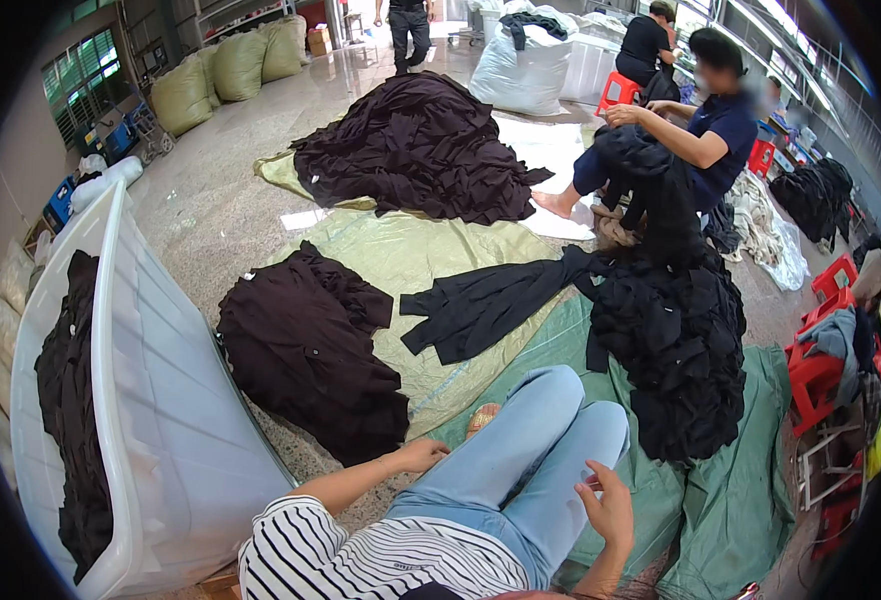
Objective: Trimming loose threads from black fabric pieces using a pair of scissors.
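Note:
My left hand [422,456] rests at the side of my left thigh, fingers loosely stretched and holding nothing that I can see. It is nearest to a pile of dark brown garments [310,350], a small gap away. Over by my right knee, my right hand [610,502] is raised with its fingers apart and nothing in them. A black long-sleeved garment [490,305] lies spread out ahead of my knees. One end of it meets a heap of black garments [675,350] at the right.
A large white bin [185,420] with dark clothes stands at left. Yellowish [430,245] and green sheets [730,510] cover the floor. Farther off rises a big dark brown garment heap [410,150]. A seated co-worker [710,130] handles black cloth; red stools [820,370] stand right.

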`<control>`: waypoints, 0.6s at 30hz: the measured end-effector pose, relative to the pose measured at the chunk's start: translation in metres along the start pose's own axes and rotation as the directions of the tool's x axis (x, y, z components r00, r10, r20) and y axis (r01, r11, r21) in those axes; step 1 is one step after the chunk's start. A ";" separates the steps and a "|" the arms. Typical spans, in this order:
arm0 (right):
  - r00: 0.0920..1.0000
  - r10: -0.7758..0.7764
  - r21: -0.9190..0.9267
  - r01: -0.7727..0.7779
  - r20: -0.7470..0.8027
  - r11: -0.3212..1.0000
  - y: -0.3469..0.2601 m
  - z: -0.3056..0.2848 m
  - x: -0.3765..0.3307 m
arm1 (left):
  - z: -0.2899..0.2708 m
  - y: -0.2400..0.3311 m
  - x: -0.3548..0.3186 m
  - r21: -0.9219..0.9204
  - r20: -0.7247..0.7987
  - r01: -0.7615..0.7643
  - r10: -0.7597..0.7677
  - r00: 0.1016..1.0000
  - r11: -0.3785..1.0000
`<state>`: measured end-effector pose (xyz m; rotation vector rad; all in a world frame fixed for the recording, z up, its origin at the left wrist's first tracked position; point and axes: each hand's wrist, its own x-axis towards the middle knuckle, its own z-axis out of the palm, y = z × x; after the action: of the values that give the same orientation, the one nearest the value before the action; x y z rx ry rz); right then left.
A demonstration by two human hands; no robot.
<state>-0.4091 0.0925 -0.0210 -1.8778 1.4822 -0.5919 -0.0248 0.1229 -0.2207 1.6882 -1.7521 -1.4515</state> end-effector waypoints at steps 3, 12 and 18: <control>1.000 -0.010 0.019 0.010 0.006 1.000 -0.007 0.006 0.004 | -0.019 0.024 -0.020 0.179 -0.044 0.102 -0.096 0.994 0.979; 0.974 -0.126 0.077 0.114 0.186 0.991 -0.004 0.010 0.019 | -0.012 0.053 -0.054 0.159 -0.167 0.116 -0.089 0.982 0.980; 0.973 -0.192 0.145 0.211 -0.131 0.967 0.073 -0.096 0.110 | 0.006 0.051 -0.116 0.099 -0.352 0.265 -0.216 0.911 0.959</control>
<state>-0.4972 -0.0452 -0.0151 -1.9091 1.2811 -0.9011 -0.0286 0.2167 -0.1351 2.1476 -1.5334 -1.0556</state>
